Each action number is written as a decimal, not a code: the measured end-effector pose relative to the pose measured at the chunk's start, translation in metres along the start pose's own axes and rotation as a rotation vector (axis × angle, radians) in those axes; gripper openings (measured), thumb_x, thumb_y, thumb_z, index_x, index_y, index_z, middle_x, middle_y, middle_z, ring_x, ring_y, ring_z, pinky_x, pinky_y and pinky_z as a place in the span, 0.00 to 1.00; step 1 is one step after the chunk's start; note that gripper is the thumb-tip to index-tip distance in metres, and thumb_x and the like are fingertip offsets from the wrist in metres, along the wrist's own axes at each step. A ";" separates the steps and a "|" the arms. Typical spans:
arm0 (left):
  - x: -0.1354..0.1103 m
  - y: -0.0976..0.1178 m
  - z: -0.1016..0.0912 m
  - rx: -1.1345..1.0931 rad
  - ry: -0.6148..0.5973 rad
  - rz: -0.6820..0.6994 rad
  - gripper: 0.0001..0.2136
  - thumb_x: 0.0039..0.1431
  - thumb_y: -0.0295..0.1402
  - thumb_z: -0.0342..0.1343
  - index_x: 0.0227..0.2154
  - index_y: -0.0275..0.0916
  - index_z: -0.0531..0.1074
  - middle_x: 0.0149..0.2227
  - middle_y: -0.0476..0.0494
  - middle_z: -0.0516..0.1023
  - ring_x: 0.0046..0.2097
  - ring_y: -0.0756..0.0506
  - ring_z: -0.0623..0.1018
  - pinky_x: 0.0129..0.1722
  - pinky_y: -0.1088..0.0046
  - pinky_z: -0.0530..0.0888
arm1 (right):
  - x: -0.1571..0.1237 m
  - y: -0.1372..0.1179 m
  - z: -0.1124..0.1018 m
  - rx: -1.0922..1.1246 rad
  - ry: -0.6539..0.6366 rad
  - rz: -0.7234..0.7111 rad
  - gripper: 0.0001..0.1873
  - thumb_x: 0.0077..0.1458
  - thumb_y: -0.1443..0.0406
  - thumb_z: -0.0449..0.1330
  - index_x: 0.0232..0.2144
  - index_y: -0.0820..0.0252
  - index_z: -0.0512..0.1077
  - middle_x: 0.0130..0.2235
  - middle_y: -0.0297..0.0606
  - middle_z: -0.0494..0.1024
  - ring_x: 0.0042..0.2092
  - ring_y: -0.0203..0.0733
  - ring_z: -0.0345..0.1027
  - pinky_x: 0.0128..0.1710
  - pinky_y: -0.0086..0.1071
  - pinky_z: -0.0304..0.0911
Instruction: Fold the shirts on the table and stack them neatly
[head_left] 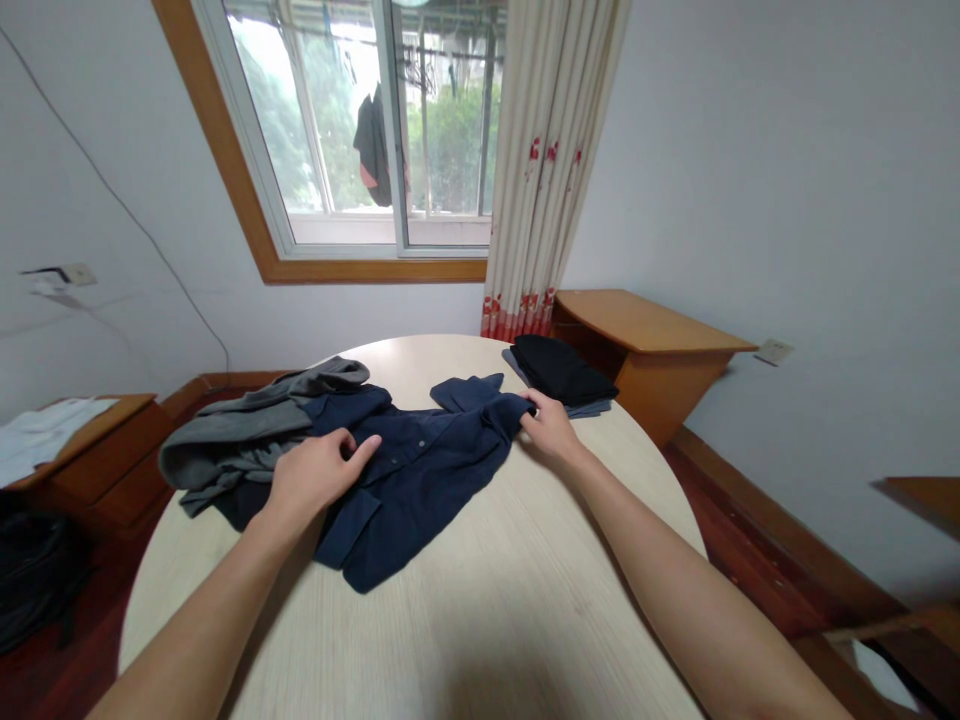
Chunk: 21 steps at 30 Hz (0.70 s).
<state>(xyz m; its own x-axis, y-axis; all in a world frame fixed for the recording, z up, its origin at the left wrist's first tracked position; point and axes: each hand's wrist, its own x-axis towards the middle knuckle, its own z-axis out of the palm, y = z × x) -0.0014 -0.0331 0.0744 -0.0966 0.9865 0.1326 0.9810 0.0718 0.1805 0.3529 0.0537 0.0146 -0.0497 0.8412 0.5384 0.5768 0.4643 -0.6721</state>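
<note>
A navy blue button shirt (420, 470) lies spread across the round pale wooden table (487, 610). My left hand (315, 475) rests on the shirt's left part, fingers curled and pinching its cloth. My right hand (550, 425) is closed on the shirt's right edge near the shoulder. A grey garment (240, 430) lies crumpled at the shirt's left, partly under it. A folded black garment (562, 372) sits on a grey-blue one at the table's far right.
An orange wooden desk (645, 325) stands behind the table on the right, beside a flowered curtain (547, 160) and a window (375, 120). A low wooden cabinet (90, 440) with white cloth is at the left. A black bag (34, 575) lies on the floor.
</note>
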 end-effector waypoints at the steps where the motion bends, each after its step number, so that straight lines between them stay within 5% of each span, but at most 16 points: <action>1: 0.001 0.000 0.002 0.014 -0.046 -0.002 0.31 0.60 0.62 0.40 0.37 0.42 0.77 0.35 0.35 0.83 0.41 0.30 0.81 0.37 0.60 0.72 | 0.000 0.001 0.000 -0.019 -0.032 -0.007 0.13 0.51 0.64 0.56 0.38 0.60 0.76 0.39 0.40 0.82 0.40 0.45 0.73 0.43 0.36 0.64; 5: 0.001 0.000 0.011 0.032 -0.156 0.040 0.34 0.57 0.63 0.45 0.51 0.39 0.71 0.44 0.31 0.82 0.46 0.26 0.80 0.40 0.56 0.73 | -0.001 0.007 0.001 -0.034 -0.148 -0.037 0.17 0.49 0.68 0.56 0.41 0.61 0.77 0.43 0.42 0.82 0.44 0.47 0.73 0.47 0.37 0.65; 9: 0.001 0.003 0.018 0.009 -0.177 0.125 0.30 0.59 0.56 0.51 0.54 0.37 0.67 0.46 0.31 0.81 0.45 0.30 0.81 0.39 0.61 0.73 | -0.003 0.007 0.005 -0.012 -0.273 -0.044 0.15 0.47 0.70 0.54 0.35 0.62 0.77 0.38 0.40 0.82 0.41 0.47 0.74 0.44 0.35 0.65; 15: 0.002 0.004 0.031 -0.091 0.095 0.225 0.17 0.62 0.37 0.50 0.52 0.40 0.70 0.37 0.40 0.82 0.37 0.38 0.82 0.35 0.67 0.72 | -0.008 -0.022 0.012 0.135 -0.494 -0.046 0.07 0.48 0.69 0.56 0.24 0.61 0.74 0.28 0.32 0.78 0.33 0.41 0.71 0.37 0.32 0.66; 18: 0.003 0.000 0.035 -0.211 0.275 0.253 0.16 0.62 0.36 0.49 0.51 0.39 0.72 0.39 0.41 0.83 0.33 0.41 0.81 0.36 0.67 0.74 | -0.016 -0.058 0.011 0.282 -0.799 -0.033 0.05 0.48 0.67 0.62 0.23 0.62 0.74 0.27 0.30 0.78 0.32 0.39 0.71 0.37 0.31 0.68; 21: 0.003 -0.002 0.036 -0.338 0.375 0.290 0.17 0.63 0.37 0.48 0.51 0.38 0.72 0.43 0.41 0.82 0.33 0.43 0.80 0.40 0.67 0.76 | -0.028 -0.099 0.006 0.573 -1.357 0.021 0.14 0.45 0.59 0.71 0.30 0.64 0.78 0.31 0.36 0.82 0.35 0.41 0.76 0.40 0.32 0.71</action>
<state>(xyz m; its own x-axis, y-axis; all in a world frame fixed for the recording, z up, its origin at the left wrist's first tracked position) 0.0023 -0.0250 0.0395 0.0550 0.8348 0.5477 0.8738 -0.3056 0.3781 0.2923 -0.0137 0.0628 -0.9414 0.3091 -0.1350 0.2091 0.2208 -0.9527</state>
